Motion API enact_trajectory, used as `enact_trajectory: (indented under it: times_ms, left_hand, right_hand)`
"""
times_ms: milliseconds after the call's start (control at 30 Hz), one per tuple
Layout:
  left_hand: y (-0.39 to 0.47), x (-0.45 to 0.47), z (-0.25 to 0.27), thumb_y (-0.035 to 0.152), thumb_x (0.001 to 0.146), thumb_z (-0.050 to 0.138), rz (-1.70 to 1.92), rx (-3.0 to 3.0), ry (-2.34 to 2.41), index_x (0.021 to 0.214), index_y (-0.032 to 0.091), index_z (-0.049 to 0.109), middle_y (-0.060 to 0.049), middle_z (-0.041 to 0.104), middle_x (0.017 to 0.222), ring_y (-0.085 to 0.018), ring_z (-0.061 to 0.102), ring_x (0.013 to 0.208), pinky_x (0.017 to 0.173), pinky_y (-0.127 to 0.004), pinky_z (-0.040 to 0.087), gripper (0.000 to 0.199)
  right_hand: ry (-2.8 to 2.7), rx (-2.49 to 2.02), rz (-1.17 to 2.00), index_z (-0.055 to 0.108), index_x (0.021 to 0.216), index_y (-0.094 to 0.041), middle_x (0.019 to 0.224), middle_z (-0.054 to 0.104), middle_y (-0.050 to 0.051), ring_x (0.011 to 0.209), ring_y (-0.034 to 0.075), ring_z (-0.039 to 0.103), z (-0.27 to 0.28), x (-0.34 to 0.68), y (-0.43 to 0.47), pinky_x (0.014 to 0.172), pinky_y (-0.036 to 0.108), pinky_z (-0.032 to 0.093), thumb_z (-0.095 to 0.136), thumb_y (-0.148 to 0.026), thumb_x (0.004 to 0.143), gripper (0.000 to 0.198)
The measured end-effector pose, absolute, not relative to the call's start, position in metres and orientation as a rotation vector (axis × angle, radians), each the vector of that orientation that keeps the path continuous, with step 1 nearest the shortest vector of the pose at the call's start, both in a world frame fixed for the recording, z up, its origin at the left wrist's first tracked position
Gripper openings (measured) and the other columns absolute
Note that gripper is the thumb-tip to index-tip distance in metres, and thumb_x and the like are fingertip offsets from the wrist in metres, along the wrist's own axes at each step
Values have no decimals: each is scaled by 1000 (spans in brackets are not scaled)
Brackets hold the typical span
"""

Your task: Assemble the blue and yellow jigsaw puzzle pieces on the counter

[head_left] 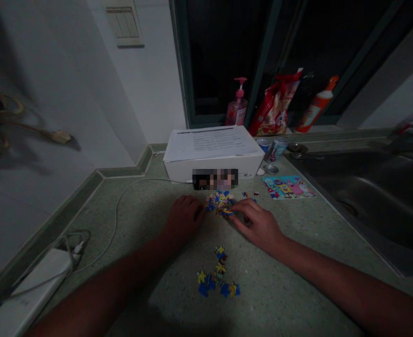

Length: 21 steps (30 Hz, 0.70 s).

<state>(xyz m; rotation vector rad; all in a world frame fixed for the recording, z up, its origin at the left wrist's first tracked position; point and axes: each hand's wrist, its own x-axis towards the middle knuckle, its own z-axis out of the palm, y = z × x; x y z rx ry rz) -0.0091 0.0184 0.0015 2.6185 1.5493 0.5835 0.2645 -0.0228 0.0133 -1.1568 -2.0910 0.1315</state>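
A heap of small jigsaw puzzle pieces [217,198], blue, yellow and pink, lies on the green speckled counter [276,290]. My left hand [185,216] rests at the heap's left side, its fingers loosely bent and apart from the thumb, with nothing visible in it. At the heap's right edge, the thumb and forefinger of my right hand [257,222] close on a blue and yellow puzzle piece [226,213]. Nearer me lies a partly joined group of puzzle pieces [210,282], mostly blue and yellow. A few loose pieces [250,194] sit beyond my right hand.
Behind the heap stands a white box [211,164] with a printed sheet on top. A colourful picture card [289,187] and a can [276,150] lie near the sink [375,187]. A cable [117,210] runs to a white power strip [34,290] at left.
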Motion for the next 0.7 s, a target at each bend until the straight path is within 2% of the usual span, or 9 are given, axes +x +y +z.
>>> enact_trajectory:
  times_ms: [167, 467, 700]
  left_hand:
    - [18, -9, 2, 28, 111, 62, 575, 2634, 1536, 124, 24, 80, -10, 76, 117, -29, 67, 112, 101, -47, 55, 23]
    - [19, -11, -3, 26, 107, 67, 638, 2660, 1509, 111, 23, 80, -7, 76, 112, -28, 67, 109, 98, -47, 56, 14]
    - [18, -11, -2, 25, 107, 67, 625, 2666, 1518, 109, 22, 79, -8, 76, 113, -28, 67, 110, 99, -47, 55, 13]
  right_hand:
    - [-2086, -1160, 134, 76, 118, -24, 112, 81, 11, 81, 20, 77, 15, 267, -22, 65, 31, 61, 62, -33, 108, 19]
    - [-2008, -1404, 79, 78, 115, -23, 106, 79, 11, 80, 24, 73, 28, 290, -3, 74, 37, 59, 58, -38, 107, 27]
    - [-1956, -1783, 240, 80, 114, -21, 97, 82, 9, 79, 26, 74, 45, 321, 20, 68, 36, 51, 63, -39, 100, 29]
